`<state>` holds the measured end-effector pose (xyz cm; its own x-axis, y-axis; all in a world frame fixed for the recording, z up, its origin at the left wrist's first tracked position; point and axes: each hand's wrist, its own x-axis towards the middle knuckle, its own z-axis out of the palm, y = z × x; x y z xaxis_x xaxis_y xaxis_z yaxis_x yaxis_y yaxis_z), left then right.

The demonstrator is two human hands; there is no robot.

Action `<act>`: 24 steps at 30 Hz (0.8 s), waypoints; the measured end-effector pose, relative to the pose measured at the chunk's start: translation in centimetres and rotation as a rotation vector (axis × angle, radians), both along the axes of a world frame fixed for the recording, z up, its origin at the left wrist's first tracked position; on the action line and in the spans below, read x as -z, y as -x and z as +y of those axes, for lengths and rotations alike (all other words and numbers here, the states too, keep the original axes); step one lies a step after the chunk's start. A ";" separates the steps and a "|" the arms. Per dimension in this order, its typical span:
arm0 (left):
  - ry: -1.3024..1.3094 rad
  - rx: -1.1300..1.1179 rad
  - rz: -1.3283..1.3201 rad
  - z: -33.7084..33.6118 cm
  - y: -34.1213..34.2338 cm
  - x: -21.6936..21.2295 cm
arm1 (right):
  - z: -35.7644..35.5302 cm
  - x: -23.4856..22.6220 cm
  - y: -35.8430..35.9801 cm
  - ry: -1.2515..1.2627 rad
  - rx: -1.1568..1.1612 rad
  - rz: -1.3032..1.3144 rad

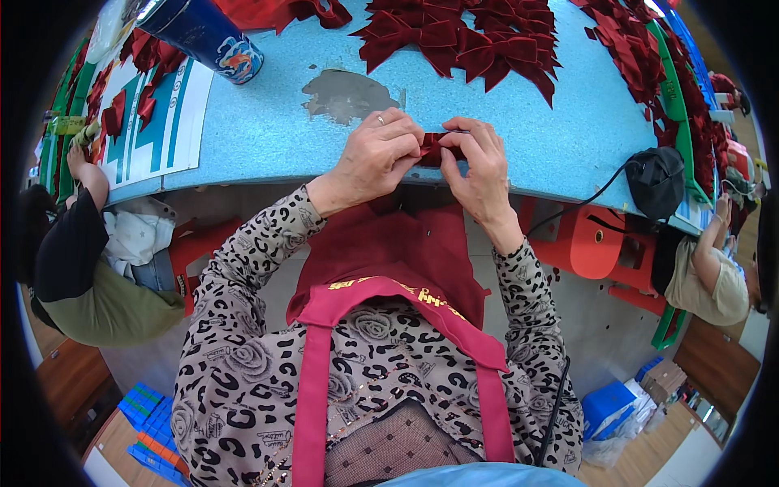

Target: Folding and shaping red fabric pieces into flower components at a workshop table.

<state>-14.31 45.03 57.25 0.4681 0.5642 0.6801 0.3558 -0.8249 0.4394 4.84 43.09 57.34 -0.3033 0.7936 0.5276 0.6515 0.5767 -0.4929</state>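
Between my two hands, just above the near edge of the blue table [284, 150], is a small dark red velvet bow [432, 149]. My left hand [377, 154] pinches its left side with bent fingers; a ring shows on one finger. From the right, my right hand [477, 166] grips the other side with thumb and fingertips. Part of the bow is hidden behind the fingers. Farther back on the table lie several dark red velvet bows [462, 40] in overlapping rows.
A blue tumbler [213, 42] stands at the back left beside a white and green printed sheet [174, 122]. On the right are a black pouch [656, 183] with a cord, a green tray edge [675, 105] and more bows [621, 53]. Other people sit at both sides.
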 end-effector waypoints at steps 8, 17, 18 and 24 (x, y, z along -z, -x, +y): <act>0.083 0.070 -0.001 3.9 0.0 -1.1 | 3.4 -1.5 -0.2 -0.030 -0.016 0.106; 0.200 -0.007 -0.030 3.9 -0.6 0.4 | 3.8 0.1 -1.1 -0.041 -0.036 0.031; 0.218 -0.023 -0.041 3.9 -0.7 0.4 | 3.8 0.2 -1.2 -0.032 -0.038 0.039; 0.162 -0.047 -0.002 4.1 -1.7 0.5 | 4.4 0.5 -2.4 -0.020 -0.029 0.084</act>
<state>-12.66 49.12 56.72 0.4372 0.6876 0.5797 0.3916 -0.7258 0.5656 7.28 47.52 56.83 -0.2805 0.7740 0.5677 0.5912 0.6053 -0.5330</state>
